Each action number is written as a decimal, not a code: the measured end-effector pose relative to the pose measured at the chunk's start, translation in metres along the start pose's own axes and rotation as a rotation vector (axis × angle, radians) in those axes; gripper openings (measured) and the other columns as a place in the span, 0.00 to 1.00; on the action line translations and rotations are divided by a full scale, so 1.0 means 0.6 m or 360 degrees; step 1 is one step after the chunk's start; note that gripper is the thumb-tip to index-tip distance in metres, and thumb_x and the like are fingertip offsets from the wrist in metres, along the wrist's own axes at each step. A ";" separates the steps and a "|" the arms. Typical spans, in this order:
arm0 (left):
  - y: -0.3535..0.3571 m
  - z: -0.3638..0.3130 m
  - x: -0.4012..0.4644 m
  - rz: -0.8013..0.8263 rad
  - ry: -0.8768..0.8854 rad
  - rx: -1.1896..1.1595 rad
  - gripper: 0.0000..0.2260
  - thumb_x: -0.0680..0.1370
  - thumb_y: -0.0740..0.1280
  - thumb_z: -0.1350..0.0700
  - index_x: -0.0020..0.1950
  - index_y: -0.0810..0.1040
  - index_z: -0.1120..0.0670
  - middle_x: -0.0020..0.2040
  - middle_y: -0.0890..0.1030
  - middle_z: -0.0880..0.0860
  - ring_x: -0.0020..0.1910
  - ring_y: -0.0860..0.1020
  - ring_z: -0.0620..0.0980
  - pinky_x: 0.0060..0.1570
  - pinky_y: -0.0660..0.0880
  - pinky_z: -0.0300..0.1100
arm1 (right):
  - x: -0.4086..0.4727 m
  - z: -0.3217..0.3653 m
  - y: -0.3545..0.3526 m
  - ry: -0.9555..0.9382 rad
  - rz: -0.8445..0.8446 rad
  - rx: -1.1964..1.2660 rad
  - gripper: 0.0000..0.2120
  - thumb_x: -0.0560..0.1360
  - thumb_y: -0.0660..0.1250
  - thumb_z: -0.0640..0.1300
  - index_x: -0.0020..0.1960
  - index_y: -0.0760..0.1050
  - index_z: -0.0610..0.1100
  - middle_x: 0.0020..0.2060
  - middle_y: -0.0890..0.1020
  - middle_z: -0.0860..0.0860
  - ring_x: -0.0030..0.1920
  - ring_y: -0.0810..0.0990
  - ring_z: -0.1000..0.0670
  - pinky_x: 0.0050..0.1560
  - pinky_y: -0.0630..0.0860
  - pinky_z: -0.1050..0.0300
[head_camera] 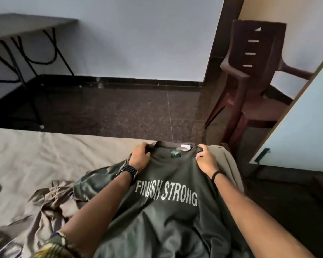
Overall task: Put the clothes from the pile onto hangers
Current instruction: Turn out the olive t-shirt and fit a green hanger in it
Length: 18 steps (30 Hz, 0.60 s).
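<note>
Now both hands, left hand (139, 157) and right hand (206, 161), grip the T-shirt (168, 211) collar; a hanger likely goes in next.

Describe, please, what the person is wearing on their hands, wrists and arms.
Both hands are bare. The left hand has a chunky black link watch on its wrist; the right hand has a thin black band. Both forearms are unsleeved; a patterned sleeve edge shows on the left arm.

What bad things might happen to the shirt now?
The left hand and right hand pinch the shirt only at the collar, so it may stretch or slip. The shirt lies near the bed edge and might slide to the floor. No hanger shows clearly.
</note>
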<state>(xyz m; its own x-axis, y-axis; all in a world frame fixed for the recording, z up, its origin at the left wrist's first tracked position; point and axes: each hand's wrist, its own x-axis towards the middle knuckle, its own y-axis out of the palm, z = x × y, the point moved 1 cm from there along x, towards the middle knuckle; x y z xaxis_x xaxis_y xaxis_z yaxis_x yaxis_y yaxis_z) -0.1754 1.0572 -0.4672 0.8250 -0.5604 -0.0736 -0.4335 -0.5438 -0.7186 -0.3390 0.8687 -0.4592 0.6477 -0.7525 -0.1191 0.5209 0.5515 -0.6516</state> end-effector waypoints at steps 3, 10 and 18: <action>-0.001 0.011 -0.023 0.0050 0.0106 -0.0193 0.25 0.77 0.62 0.64 0.73 0.62 0.57 0.68 0.72 0.58 0.67 0.71 0.55 0.67 0.64 0.43 | -0.016 0.016 0.014 -0.0098 -0.0049 0.0057 0.22 0.74 0.61 0.31 0.67 0.69 0.41 0.44 0.82 0.44 0.51 0.78 0.44 0.50 0.69 0.58; -0.085 0.101 -0.109 -0.0003 -0.0043 -0.0453 0.21 0.79 0.63 0.63 0.71 0.65 0.57 0.60 0.75 0.58 0.60 0.76 0.54 0.63 0.71 0.46 | -0.103 0.129 0.130 -0.0218 0.0450 0.0503 0.13 0.78 0.61 0.32 0.61 0.71 0.39 0.39 0.77 0.49 0.38 0.78 0.52 0.32 0.77 0.64; -0.302 0.322 -0.323 -0.1059 -0.0375 -0.0028 0.14 0.76 0.66 0.64 0.62 0.75 0.59 0.57 0.77 0.60 0.56 0.75 0.58 0.57 0.70 0.47 | -0.248 0.300 0.319 -0.0548 0.1062 0.0562 0.12 0.76 0.64 0.31 0.60 0.73 0.35 0.43 0.78 0.43 0.42 0.78 0.48 0.37 0.78 0.63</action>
<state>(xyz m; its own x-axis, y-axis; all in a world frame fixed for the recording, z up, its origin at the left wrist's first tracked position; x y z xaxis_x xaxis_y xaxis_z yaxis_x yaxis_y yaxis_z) -0.1868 1.3852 -0.4565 0.9727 0.0437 0.2281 0.1859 -0.7351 -0.6519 -0.2357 1.1505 -0.4314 0.9865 -0.1064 -0.1242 0.0735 0.9668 -0.2446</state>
